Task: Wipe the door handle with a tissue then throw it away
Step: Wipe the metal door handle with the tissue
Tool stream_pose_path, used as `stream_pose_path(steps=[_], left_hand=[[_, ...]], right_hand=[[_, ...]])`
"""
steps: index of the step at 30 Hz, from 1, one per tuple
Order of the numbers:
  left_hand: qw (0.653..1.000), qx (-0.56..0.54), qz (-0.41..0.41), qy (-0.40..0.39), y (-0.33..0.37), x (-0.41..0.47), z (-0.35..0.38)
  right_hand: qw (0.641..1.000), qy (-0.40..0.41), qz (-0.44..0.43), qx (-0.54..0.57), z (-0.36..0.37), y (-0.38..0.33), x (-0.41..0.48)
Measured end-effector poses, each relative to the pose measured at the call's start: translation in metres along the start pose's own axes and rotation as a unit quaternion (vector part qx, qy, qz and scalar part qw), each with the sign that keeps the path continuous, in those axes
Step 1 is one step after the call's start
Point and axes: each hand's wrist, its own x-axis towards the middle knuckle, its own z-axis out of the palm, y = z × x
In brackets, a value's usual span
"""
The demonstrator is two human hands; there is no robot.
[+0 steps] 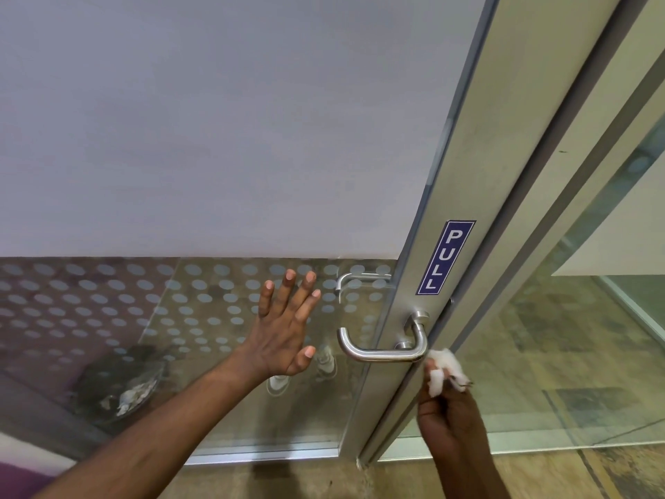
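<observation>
A brushed-metal lever door handle [381, 351] sticks out leftward from the aluminium door frame [464, 196], below a blue PULL sticker [445, 257]. My right hand [448, 412] pinches a crumpled white tissue [444, 369] just below and right of the handle's elbow; the tissue's top is at or almost touching the handle's right end. My left hand [286, 329] is open with fingers spread, flat against or just in front of the glass panel left of the handle.
The glass door [201, 307] has a frosted upper part and a dotted band. Behind the glass lies a dark pile with scraps [122, 383] and a second handle [354, 282]. To the right a glass wall [561, 354] meets a mottled floor [539, 473].
</observation>
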Motion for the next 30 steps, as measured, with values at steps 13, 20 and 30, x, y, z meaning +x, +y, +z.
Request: stream_pose_path(steps=[13,20,30], left_hand=[[1.000,0.010,0.002,-0.013,0.002,-0.001,-0.004],[0.999,0.023,-0.004,-0.047,0.004,-0.002,-0.008],[0.994,-0.044,-0.034,-0.095,0.010,-0.018,-0.042]], right_hand=[[0.605,-0.120,-0.436,-0.656,0.021,0.003,0.022],[0.527,-0.123,-0.529,-0.654,0.019,0.043,-0.002],[0.675,-0.293,-0.285,-0.614,0.072,0.083,-0.018]])
